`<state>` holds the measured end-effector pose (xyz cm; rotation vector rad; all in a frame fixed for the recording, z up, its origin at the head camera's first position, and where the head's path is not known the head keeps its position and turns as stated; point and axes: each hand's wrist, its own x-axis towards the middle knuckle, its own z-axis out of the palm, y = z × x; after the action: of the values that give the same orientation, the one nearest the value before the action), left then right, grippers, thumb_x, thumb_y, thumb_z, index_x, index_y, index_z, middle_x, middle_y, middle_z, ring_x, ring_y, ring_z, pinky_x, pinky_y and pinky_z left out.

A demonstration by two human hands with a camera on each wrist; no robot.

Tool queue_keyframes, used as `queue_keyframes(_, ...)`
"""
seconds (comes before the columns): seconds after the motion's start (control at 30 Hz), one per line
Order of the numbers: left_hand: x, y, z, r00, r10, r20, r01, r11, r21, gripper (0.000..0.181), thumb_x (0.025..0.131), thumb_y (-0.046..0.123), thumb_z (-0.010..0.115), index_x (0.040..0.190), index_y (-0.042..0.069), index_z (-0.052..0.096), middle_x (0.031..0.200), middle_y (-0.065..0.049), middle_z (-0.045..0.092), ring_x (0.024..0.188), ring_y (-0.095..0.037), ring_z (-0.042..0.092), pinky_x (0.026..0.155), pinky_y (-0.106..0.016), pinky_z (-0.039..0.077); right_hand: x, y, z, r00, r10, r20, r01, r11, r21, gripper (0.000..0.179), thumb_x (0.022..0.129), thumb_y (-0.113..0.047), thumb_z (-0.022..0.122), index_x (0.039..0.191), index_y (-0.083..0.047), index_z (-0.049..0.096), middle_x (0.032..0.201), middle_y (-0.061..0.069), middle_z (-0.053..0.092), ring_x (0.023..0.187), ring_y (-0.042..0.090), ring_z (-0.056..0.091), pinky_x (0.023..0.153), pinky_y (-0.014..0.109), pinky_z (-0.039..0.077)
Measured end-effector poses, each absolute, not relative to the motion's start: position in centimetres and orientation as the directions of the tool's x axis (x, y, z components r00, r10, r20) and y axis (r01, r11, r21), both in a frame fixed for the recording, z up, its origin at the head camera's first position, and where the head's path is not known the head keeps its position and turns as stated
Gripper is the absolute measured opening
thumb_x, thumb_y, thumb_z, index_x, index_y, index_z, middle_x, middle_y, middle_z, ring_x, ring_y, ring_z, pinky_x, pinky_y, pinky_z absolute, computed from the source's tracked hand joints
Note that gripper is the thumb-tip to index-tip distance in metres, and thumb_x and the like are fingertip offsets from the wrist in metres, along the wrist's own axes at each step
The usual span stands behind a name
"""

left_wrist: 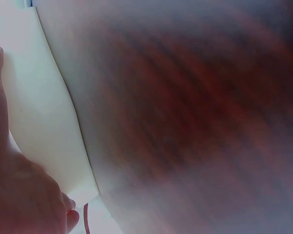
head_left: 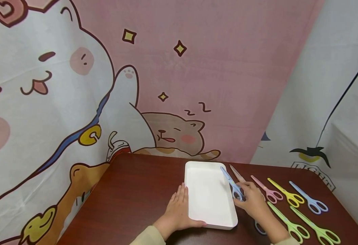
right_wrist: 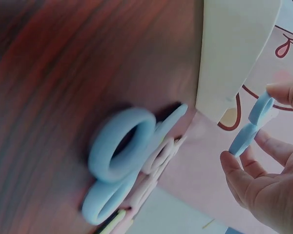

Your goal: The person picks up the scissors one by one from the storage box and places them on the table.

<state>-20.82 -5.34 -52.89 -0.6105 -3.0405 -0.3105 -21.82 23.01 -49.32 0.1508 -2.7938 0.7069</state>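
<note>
A shallow white tray [head_left: 209, 194] lies on the table. My left hand [head_left: 179, 209] rests against its left side with fingers straight, the thumb along the near rim. My right hand [head_left: 252, 199] pinches blue scissors [head_left: 232, 183] by the handle rings, blades pointing away over the tray's right rim. In the right wrist view, fingertips and thumb hold the two blue rings [right_wrist: 258, 116] from opposite sides. Scissors with a pinkish blade [head_left: 237, 173] lie partly hidden behind this hand. Under the right wrist, a blue handle ring [head_left: 259, 227] shows on the table.
To the right lie pink scissors [head_left: 267, 190], yellow scissors [head_left: 286, 193], more blue scissors [head_left: 308, 197] and two green scissors [head_left: 289, 223]. The dark red-brown table [head_left: 136, 197] meets a cartoon-printed cloth [head_left: 227, 85] at its back edge.
</note>
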Motion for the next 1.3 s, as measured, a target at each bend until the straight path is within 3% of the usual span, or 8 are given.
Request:
queue_keyframes(0.23,-21.0,-5.3,-53.4,-0.917,0.386,0.097,0.398,0.898,0.190,0.141,0.052,0.098,0.039,0.148,-0.003,0.020,0.157,-0.022,0.014,0.145,-0.032,0.018,0.112,-0.046,0.027,-21.8,24.6,-49.4,-0.916,-0.067,0.396,-0.244,0.876,-0.415,0.054,0.064,-0.018,0.080,0.113,0.001,0.065,0.106,0.026,0.057,0.087,0.037,0.058,0.066,0.046,0.049)
queue_keyframes(0.53,-21.0,-5.3,-53.6,-0.917,0.379,0.124,0.397,0.901,0.177,0.141,0.053,0.099,0.035,0.149,-0.003,0.019,0.157,-0.020,0.012,0.145,-0.031,0.018,0.113,-0.044,0.027,-21.0,26.7,-48.7,-0.971,-0.028,0.236,-0.133,0.887,-0.443,0.058,0.069,-0.019,0.077,0.119,0.004,0.059,0.117,0.033,0.048,0.088,0.036,0.059,0.065,0.047,0.051)
queue_keyframes(0.8,-21.0,-5.3,-53.2,-0.923,0.376,0.083,0.385,0.905,0.180,0.140,0.053,0.098,0.039,0.149,-0.002,0.019,0.157,-0.020,0.013,0.145,-0.031,0.017,0.113,-0.044,0.027,-20.5,29.2,-49.2,-0.970,-0.005,0.245,-0.109,0.904,-0.413,0.058,0.067,-0.019,0.078,0.118,0.003,0.060,0.112,0.034,0.050,0.091,0.046,0.055,0.068,0.055,0.048)
queue_keyframes(1.03,-21.2,-5.3,-53.9,-0.925,0.369,0.092,0.380,0.908,0.177,0.142,0.051,0.100,0.034,0.150,-0.001,0.017,0.158,-0.019,0.011,0.146,-0.029,0.015,0.114,-0.044,0.025,-20.0,31.4,-49.2,-0.970,0.006,0.245,-0.099,0.905,-0.414,0.059,0.067,-0.021,0.079,0.116,0.004,0.061,0.109,0.033,0.051,0.086,0.039,0.057,0.066,0.051,0.048)
queue_keyframes(1.3,-21.1,-5.3,-53.8,-0.927,0.368,0.078,0.376,0.908,0.183,0.143,0.050,0.100,0.036,0.150,0.000,0.016,0.158,-0.018,0.010,0.146,-0.029,0.015,0.114,-0.044,0.025,-19.4,34.1,-49.3,-0.990,0.062,0.124,0.006,0.912,-0.410,0.065,0.069,-0.027,0.076,0.121,0.006,0.056,0.113,0.037,0.045,0.087,0.042,0.055,0.065,0.051,0.048)
